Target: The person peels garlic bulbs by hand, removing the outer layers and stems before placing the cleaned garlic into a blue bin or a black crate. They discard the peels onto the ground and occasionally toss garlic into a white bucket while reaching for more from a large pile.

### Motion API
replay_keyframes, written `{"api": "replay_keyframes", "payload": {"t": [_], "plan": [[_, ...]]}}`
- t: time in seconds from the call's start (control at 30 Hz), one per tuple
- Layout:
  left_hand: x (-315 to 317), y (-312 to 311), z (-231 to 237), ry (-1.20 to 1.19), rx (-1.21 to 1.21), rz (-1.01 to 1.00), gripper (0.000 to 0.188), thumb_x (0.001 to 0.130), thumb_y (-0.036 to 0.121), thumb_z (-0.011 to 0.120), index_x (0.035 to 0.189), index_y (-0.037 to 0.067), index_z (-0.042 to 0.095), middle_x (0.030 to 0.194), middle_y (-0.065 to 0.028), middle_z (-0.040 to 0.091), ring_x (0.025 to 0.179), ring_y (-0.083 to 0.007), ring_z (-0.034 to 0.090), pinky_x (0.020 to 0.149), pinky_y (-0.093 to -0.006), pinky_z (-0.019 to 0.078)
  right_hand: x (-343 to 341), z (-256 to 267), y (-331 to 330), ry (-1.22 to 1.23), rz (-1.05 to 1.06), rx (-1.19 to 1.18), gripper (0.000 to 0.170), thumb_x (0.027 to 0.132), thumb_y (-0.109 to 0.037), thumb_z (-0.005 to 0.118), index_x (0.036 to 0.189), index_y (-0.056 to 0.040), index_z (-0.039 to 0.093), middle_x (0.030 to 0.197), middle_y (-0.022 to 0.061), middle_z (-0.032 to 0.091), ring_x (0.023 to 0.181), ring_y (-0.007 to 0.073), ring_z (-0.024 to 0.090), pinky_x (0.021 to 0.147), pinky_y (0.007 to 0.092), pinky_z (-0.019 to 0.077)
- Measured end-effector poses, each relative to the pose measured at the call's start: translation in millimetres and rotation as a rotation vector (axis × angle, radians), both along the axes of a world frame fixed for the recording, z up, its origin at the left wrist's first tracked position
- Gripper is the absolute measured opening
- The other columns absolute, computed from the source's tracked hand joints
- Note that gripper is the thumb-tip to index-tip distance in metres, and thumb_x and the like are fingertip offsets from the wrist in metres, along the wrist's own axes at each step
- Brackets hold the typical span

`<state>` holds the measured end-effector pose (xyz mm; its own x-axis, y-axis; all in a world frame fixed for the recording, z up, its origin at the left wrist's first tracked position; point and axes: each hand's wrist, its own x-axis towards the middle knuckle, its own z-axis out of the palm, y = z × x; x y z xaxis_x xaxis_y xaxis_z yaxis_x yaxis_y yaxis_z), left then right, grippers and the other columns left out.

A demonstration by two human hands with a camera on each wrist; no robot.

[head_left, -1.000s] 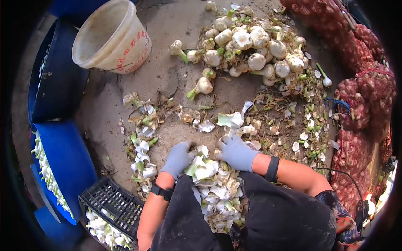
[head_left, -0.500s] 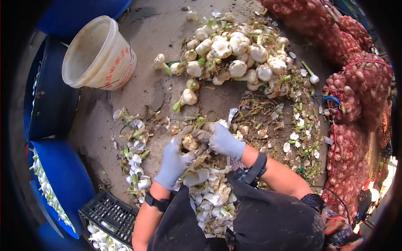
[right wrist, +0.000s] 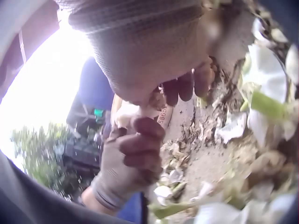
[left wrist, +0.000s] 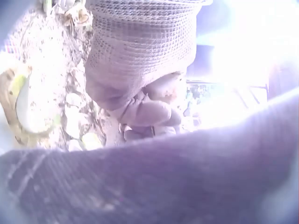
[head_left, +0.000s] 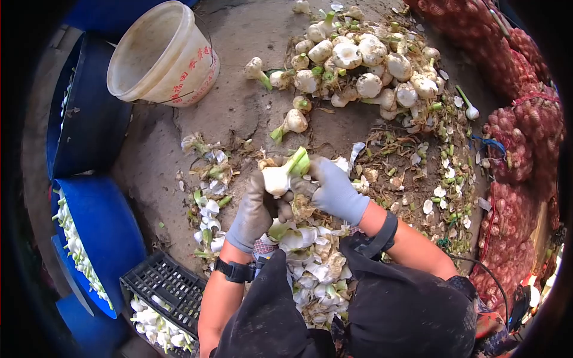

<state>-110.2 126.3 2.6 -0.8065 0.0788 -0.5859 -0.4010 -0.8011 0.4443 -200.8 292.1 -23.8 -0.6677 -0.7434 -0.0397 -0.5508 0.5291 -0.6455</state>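
The left hand (head_left: pixel 253 209), in a grey work glove, grips a white garlic bulb (head_left: pixel 276 181) with its thick green stem pointing up and right. Close beside the stem, the gloved right hand (head_left: pixel 337 190) has its fingers curled in at the bulb, pinching papery brown skin (head_left: pixel 303 207) that hangs under its fingertips. In the right wrist view the bulb (right wrist: pixel 126 113) shows pale between the two hands, partly hidden by the left fingers (right wrist: pixel 140 144). Loose peeled skins (head_left: pixel 316 268) fill the lap between the knees, below both hands.
A heap of unpeeled garlic (head_left: pixel 370 68) lies ahead on the ground, with trimmings (head_left: pixel 439 179) strewn to the right. Red net sacks (head_left: pixel 507 227) line the right side. At left stand a white bucket (head_left: pixel 164 56), blue tubs (head_left: pixel 101 232) and a black crate (head_left: pixel 164 286).
Both hands rose from the lap skins and took hold of a garlic bulb. Its brown outer layer has come away at the front, showing a white bulb, now turned with its green stem up.
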Motion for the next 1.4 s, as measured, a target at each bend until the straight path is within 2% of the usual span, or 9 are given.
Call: {"api": "replay_keyframes", "payload": {"t": [0.1,0.2,0.3,0.47,0.53,0.63,0.77,1.0,1.4], "plan": [[7,-3,-2,-0.007,-0.503,-0.315,0.039,0.084,0.026,0.069,0.113,0.006,0.054,0.081,-0.0054,0.062,0.067,-0.0132,0.063,0.055,-0.0262,0.0490,-4,5,-1,-1.295,-0.240,-0.439,0.030,0.086,-0.018,0.071,0.106,0.0021,0.063,0.094,0.0027,0.067,0.082,0.0124,0.061,0.074,0.0276,0.0499],[23,-10,-34,0.260,-1.244,-0.376,0.052,0.085,0.027,0.070,0.125,0.003,0.048,0.093,-0.0060,0.064,0.073,-0.0109,0.064,0.059,-0.0243,0.0489,-4,-1,-4,-0.894,-0.157,-0.179,0.020,0.088,-0.011,0.064,0.103,0.0021,0.064,0.087,0.0032,0.067,0.072,0.0094,0.059,0.065,0.0240,0.0474],[25,-2,-26,-0.075,-0.662,0.055,0.062,0.091,0.036,0.062,0.139,0.003,0.039,0.108,-0.0152,0.063,0.081,-0.0240,0.066,0.075,-0.0322,0.0519,-4,11,-5,-1.159,-0.238,-0.264,0.017,0.088,-0.007,0.060,0.101,0.0016,0.065,0.082,0.0034,0.065,0.068,0.0081,0.057,0.061,0.0230,0.0456],[5,-12,-1,0.370,-1.342,-0.089,0.034,0.093,0.032,0.060,0.112,0.003,0.062,0.117,-0.0146,0.058,0.115,-0.0208,0.052,0.095,-0.0344,0.0439,6,16,-10,-1.150,-0.274,-0.308,0.019,0.091,-0.005,0.055,0.109,0.0017,0.058,0.092,0.0047,0.063,0.075,0.0111,0.059,0.067,0.0251,0.0497],[2,-10,0,0.424,-1.467,-0.125,0.029,0.092,0.026,0.062,0.109,0.003,0.062,0.108,-0.0118,0.062,0.101,-0.0176,0.058,0.086,-0.0308,0.0478,11,14,-9,-1.332,-0.128,-0.425,0.019,0.089,-0.006,0.058,0.107,-0.0003,0.059,0.089,0.0043,0.063,0.074,0.0117,0.059,0.068,0.0277,0.0502],[14,-16,-12,0.034,-0.718,-0.024,0.027,0.086,0.019,0.068,0.105,0.000,0.064,0.088,-0.0040,0.066,0.075,-0.0115,0.061,0.066,-0.0243,0.0500,9,10,1,-0.462,0.000,-0.127,0.024,0.084,-0.017,0.063,0.103,-0.0025,0.062,0.086,0.0187,0.066,0.080,0.0326,0.065,0.072,0.0393,0.0498],[20,-25,5,-0.002,-0.506,0.049,0.047,0.095,0.041,0.055,0.116,0.000,0.057,0.098,-0.0091,0.063,0.081,-0.0145,0.062,0.071,-0.0276,0.0514,-18,0,19,-0.200,-0.141,0.195,0.021,0.084,-0.017,0.058,0.101,-0.0054,0.063,0.090,0.0222,0.064,0.085,0.0401,0.061,0.072,0.0429,0.0486],[42,-22,-27,0.022,-0.292,-0.024,0.082,0.086,0.058,0.059,0.141,0.003,0.034,0.136,-0.0127,0.041,0.116,-0.0267,0.051,0.090,-0.0429,0.0506,10,5,24,-1.407,-0.515,-0.319,0.013,0.090,-0.004,0.052,0.098,0.0005,0.061,0.082,0.0102,0.066,0.062,0.0160,0.065,0.054,0.0288,0.0542],[17,-14,-11,0.176,-0.125,0.110,0.113,0.065,0.055,0.080,0.149,0.009,0.018,0.139,-0.0159,0.038,0.111,-0.0272,0.056,0.083,-0.0338,0.0548,-8,14,13,-1.513,-0.367,-0.578,0.026,0.095,-0.011,0.048,0.114,0.0062,0.054,0.099,0.0148,0.066,0.071,0.0189,0.066,0.061,0.0331,0.0562]]}}
